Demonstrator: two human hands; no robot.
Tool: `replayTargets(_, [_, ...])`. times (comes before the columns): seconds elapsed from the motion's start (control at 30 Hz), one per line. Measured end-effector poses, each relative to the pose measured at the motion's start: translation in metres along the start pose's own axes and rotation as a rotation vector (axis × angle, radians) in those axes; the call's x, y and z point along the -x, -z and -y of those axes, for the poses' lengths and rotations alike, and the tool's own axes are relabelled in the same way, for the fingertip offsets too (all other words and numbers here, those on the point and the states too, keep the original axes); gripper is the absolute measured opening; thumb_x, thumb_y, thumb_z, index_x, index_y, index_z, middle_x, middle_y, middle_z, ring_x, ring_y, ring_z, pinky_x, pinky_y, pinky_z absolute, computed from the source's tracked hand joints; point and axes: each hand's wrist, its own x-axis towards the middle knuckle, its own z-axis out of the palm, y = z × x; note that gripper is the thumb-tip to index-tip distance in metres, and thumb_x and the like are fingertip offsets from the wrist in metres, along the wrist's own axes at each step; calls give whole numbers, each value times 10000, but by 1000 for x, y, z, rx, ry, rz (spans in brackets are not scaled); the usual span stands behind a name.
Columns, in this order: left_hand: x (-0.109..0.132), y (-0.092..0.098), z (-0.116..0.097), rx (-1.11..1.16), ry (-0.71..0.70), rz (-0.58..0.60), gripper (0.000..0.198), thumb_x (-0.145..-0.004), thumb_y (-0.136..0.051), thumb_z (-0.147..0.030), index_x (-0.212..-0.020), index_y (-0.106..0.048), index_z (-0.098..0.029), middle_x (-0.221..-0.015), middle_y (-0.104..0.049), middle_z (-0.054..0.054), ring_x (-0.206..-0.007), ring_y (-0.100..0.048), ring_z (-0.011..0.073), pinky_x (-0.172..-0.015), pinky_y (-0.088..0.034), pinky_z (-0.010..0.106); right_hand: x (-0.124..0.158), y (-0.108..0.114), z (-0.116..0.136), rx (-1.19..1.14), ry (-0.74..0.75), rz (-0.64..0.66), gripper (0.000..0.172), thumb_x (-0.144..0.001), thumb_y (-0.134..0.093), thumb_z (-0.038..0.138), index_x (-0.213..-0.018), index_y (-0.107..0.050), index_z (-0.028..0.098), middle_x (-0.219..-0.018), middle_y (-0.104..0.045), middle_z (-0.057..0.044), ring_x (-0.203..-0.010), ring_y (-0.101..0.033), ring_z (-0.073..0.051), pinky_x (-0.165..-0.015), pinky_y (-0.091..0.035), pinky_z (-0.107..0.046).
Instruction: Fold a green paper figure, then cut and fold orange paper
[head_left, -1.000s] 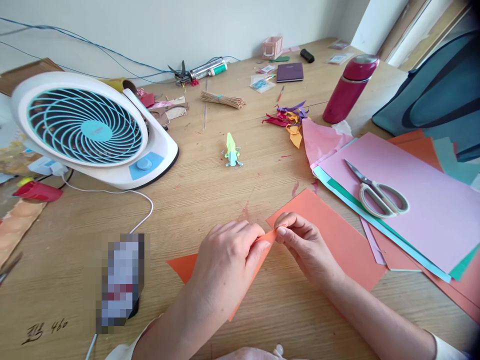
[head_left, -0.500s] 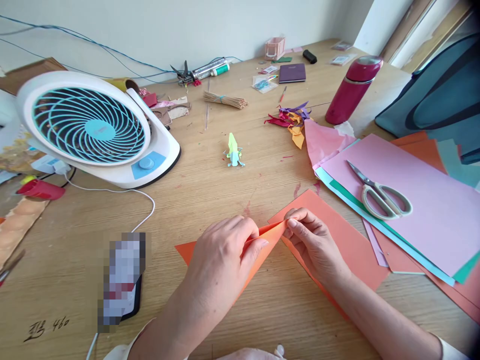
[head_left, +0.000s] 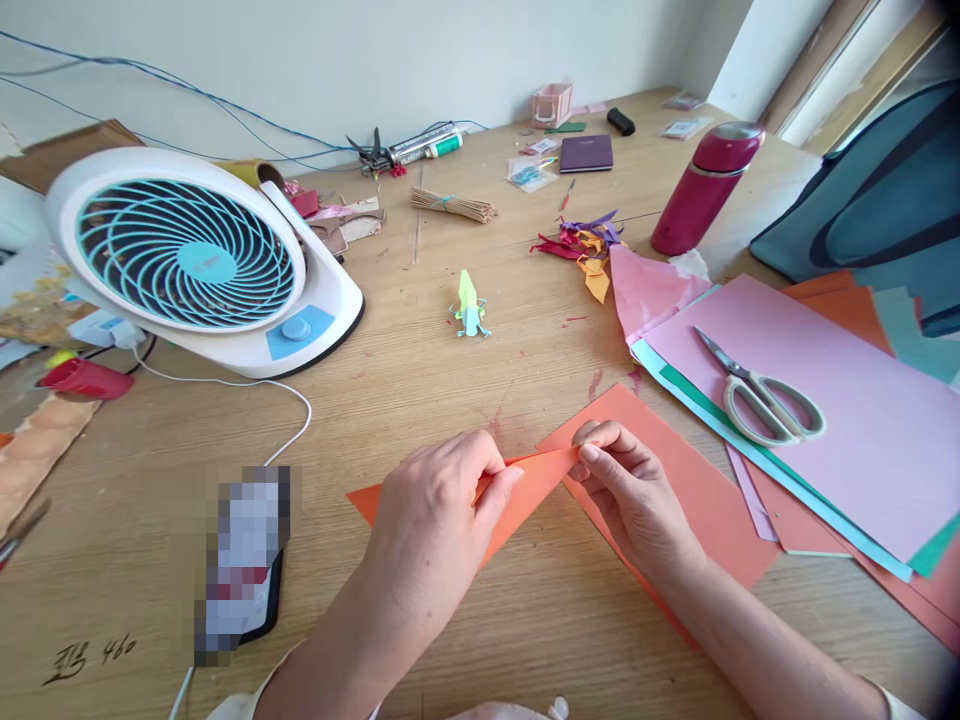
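Note:
A folded sheet of orange paper [head_left: 534, 492] is held between my two hands above the table. My left hand [head_left: 442, 510] grips its upper edge, thumb on the near face and fingers behind. Pinched in the fingertips of my right hand [head_left: 626, 490] is the paper's right-hand point. Another corner of the paper [head_left: 363, 500] sticks out to the left of my left hand. Beneath my right hand and forearm lies a flat orange-red sheet [head_left: 682, 480]. A small green and blue folded paper figure [head_left: 469, 305] stands farther back.
On the right, scissors [head_left: 765, 395] rest on stacked coloured paper [head_left: 862, 420], near a magenta bottle [head_left: 705, 190]. A white fan [head_left: 330, 310] and a blurred-out phone [head_left: 247, 560] with a cable are on the left. Several folded paper pieces [head_left: 585, 245] and a stick bundle [head_left: 454, 204] lie behind.
The paper's fold has flattened between my hands, its opening narrower and more of its near face showing. My left thumb has shifted slightly left along it.

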Motion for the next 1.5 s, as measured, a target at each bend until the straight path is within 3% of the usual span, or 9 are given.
replayTargets(0.57, [1,0,0,-19,-82,-118,238,-860,-651,-167,-693,-483,-189,-603,-581,-62,-541,-527,117,-568,-341,269,1,0,2,-58,22,14,137,-827,-738,281,-721,-662,237,-705,-521,20,-695,-487,-121,-685,-427,-239])
replayTargets(0.67, [1,0,1,-7,-91,-121,106,-854,-671,-152,-861,-571,-189,-677,-636,-55,-623,-583,141,-628,-381,280,1,0,2,-54,40,17,126,-829,-737,278,-733,-666,238,-710,-531,19,-702,-493,-121,-693,-433,-237])
replayTargets(0.77, [1,0,2,-2,-143,-108,270,-873,-647,-127,-1128,-596,-202,-777,-680,-36,-719,-621,163,-704,-402,307,0,0,1,-19,57,14,135,-829,-739,294,-737,-662,231,-699,-540,19,-695,-487,-119,-683,-429,-233])
replayTargets(0.83, [0,0,3,-6,-164,-83,197,-894,-617,-135,-1073,-636,-215,-767,-658,-30,-723,-605,168,-695,-389,316,0,0,1,-3,65,17,140,-830,-740,299,-739,-660,228,-685,-542,23,-690,-484,-116,-679,-424,-227])
replayTargets(0.9, [-1,1,3,1,-155,-47,97,-908,-592,-144,-902,-656,-215,-722,-613,-31,-705,-574,166,-672,-370,314,0,0,1,3,73,20,140,-830,-741,299,-740,-659,228,-682,-546,25,-692,-485,-113,-679,-423,-221])
replayTargets(0.97, [-2,2,2,15,-130,-15,136,-912,-579,-141,-809,-634,-209,-702,-584,-33,-695,-550,160,-666,-360,311,1,0,1,11,82,17,141,-830,-741,299,-740,-660,228,-682,-550,25,-693,-488,-112,-678,-424,-219])
replayTargets(1.5, [-6,2,5,-20,-95,90,150,-945,-511,-154,-817,-575,-199,-782,-591,-17,-761,-524,176,-693,-342,328,-1,0,4,174,100,25,105,-828,-737,285,-789,-671,214,-741,-594,10,-676,-500,-104,-641,-424,-216])
